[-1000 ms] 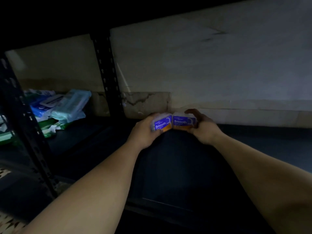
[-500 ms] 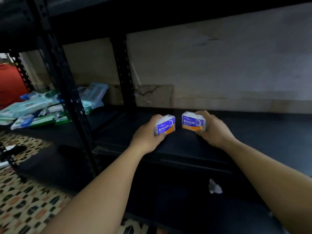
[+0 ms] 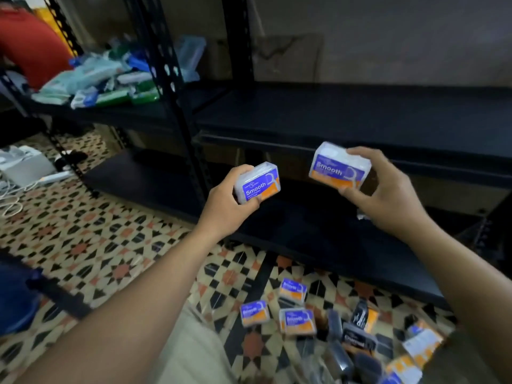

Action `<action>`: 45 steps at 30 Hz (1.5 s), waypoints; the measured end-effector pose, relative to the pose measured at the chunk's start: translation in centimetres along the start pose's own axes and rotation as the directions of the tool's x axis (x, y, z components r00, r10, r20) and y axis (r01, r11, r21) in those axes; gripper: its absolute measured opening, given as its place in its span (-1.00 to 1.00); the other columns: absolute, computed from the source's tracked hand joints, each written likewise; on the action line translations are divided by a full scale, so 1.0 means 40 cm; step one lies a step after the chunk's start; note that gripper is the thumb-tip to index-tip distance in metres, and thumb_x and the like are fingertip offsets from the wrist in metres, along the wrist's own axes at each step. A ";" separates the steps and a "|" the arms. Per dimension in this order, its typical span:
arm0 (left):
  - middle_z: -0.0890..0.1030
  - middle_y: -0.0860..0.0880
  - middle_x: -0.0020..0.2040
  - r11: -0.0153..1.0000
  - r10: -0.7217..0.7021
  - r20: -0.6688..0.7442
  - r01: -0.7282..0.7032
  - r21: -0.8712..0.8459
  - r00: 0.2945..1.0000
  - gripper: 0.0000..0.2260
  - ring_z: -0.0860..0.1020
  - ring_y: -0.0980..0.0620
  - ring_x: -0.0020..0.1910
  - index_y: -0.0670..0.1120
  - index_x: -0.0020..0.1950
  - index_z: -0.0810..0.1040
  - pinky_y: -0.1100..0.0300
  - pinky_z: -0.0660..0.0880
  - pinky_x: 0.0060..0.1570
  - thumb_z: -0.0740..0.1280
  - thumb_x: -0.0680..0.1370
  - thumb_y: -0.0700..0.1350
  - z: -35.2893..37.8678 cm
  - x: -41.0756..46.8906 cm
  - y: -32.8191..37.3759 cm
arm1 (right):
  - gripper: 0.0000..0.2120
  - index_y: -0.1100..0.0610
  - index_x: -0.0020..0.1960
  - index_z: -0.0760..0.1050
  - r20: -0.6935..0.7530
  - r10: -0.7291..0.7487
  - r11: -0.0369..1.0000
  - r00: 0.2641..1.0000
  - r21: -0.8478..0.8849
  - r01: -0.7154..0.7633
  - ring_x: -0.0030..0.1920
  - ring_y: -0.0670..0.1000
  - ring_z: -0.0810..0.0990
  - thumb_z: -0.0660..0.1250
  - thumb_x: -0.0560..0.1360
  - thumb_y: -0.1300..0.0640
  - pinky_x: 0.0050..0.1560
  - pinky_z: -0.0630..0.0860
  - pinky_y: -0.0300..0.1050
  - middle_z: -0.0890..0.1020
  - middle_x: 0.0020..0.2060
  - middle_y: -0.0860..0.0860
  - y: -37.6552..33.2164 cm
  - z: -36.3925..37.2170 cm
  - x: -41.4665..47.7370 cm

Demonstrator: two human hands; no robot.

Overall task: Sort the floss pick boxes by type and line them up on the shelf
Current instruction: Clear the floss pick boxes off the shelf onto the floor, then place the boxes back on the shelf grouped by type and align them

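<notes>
Left-held clear plastic floss pick box (image 3: 257,184), right-held clear plastic floss pick box (image 3: 339,169): glossy, smooth, purple-orange printed labels. Black metal shelf (image 3: 332,115): matt painted. Patterned tile floor (image 3: 83,231): smooth, faint sheen. Blue-green film-wrapped packs (image 3: 91,79): shiny, crinkled.

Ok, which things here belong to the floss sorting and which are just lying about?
Job: purple-and-orange Smooth box in left hand; matching box in right hand; purple and black boxes on floor; black metal shelf.
Lying about: blue-green plastic packets on neighbouring shelf; white cables.
</notes>
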State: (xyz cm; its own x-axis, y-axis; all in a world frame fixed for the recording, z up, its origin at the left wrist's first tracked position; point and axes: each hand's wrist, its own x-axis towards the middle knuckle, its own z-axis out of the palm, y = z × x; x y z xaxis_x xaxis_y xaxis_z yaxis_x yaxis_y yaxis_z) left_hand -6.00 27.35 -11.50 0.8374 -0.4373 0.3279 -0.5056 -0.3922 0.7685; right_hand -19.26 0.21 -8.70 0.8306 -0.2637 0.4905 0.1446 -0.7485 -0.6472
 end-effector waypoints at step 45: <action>0.50 -0.10 0.37 0.762 -0.645 0.497 0.435 0.480 0.581 -0.49 0.54 -0.10 0.22 0.01 0.47 0.40 0.18 0.44 0.02 0.40 0.55 0.06 0.329 -0.122 -0.465 | -0.70 0.00 0.12 0.52 0.672 0.550 0.764 0.496 -0.165 -0.624 -0.15 0.06 0.59 0.29 0.53 0.36 -0.07 0.55 -0.04 0.61 -0.12 -0.01 0.421 0.455 -0.304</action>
State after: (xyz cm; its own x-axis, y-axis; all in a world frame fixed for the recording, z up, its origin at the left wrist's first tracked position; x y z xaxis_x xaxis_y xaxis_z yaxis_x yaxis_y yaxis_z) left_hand -3.41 26.13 -34.63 0.7094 -0.4032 -0.5781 -0.1203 -0.8774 0.4644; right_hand -17.14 1.88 -36.16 0.8528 -0.1339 -0.5048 -0.4966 -0.5073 -0.7043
